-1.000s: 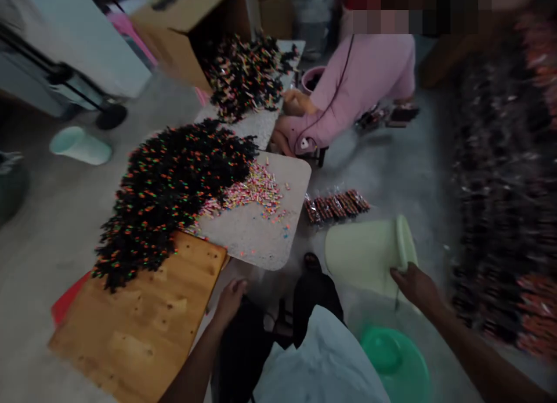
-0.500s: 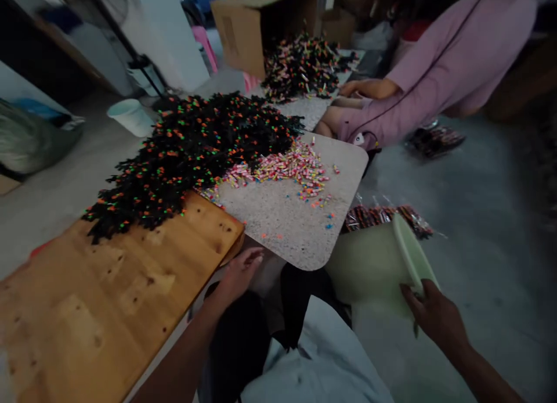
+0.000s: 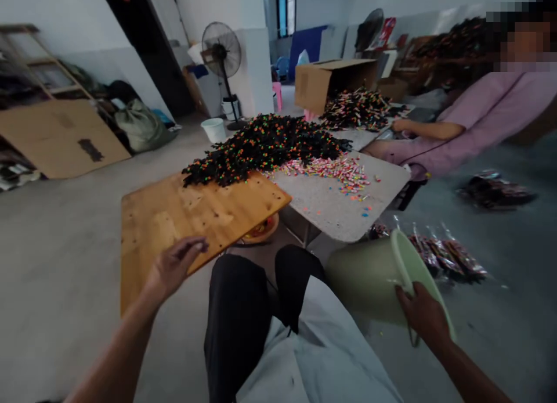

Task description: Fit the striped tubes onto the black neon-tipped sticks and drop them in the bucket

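My right hand point(image 3: 424, 313) grips the rim of a pale green bucket point(image 3: 365, 275), which lies tilted beside my right leg with its mouth facing right. The bucket's thin handle hangs below my fingers. My left hand point(image 3: 178, 266) is over the near edge of a wooden board point(image 3: 209, 214), loosely curled, with nothing visible in it. On the board's far side and the grey tabletop point(image 3: 343, 220) rests a heap of black pieces with orange and green tips point(image 3: 270, 141). Small pink and yellow cylinders point(image 3: 343, 171) are spread in front of that heap.
Another person in a pink sleeve point(image 3: 491, 107) sits at the right by a second heap point(image 3: 359, 110) and a cardboard box point(image 3: 313, 86). Clear plastic bags of pieces point(image 3: 448, 252) lie on the floor past the bucket. An orange basin point(image 3: 261, 229) is under the board.
The view has lifted and shows more of the room. My left hand has moved left, from beside the board's corner to over its near edge. The right hand still holds the bucket's rim.
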A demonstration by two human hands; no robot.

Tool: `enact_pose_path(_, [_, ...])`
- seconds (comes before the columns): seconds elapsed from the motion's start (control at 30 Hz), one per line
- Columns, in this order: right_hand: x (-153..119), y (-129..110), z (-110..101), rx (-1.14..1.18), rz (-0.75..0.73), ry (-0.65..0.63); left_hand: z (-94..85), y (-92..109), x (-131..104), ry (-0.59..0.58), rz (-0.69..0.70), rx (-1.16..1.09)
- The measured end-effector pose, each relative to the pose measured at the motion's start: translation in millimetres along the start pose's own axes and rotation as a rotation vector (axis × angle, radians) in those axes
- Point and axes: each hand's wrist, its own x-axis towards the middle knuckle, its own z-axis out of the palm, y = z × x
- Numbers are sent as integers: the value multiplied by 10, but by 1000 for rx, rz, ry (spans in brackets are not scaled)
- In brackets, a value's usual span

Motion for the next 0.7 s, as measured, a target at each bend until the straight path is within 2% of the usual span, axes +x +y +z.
enact_pose_path(0.07, [-131, -26, 124, -29, -58, -67, -227, -19, -91, 93, 8, -26])
enact_pose_path(0.13, [-275, -24, 279, -45, -132, -132, -325, 19, -212, 165, 14, -23])
enact_pose_path(0.2, [-418, -17, 449, -54, -220, -196, -334, 93, -371, 199, 2, 5])
enact_pose_path(0.3, [-575, -90, 673, -77, -388, -300, -306, 188, -662, 173, -28, 57])
enact_pose_path(0.4, [-608, -369, 786, -114, -571, -343, -362, 204, -973, 140, -53, 104])
enact_pose_path(0.5, [-555, -798, 816, -89, -716, -352, -497, 176, -1263, 164, -86, 164])
enact_pose_path(0.6, [-557, -1164, 866, -35, -799, -393, -600, 137, -1516, 221, -107, 167])
enact_pose_path(0.7, [-668, -1361, 960, 0, -862, -408, -630, 79, -1696, 247, -140, 104])
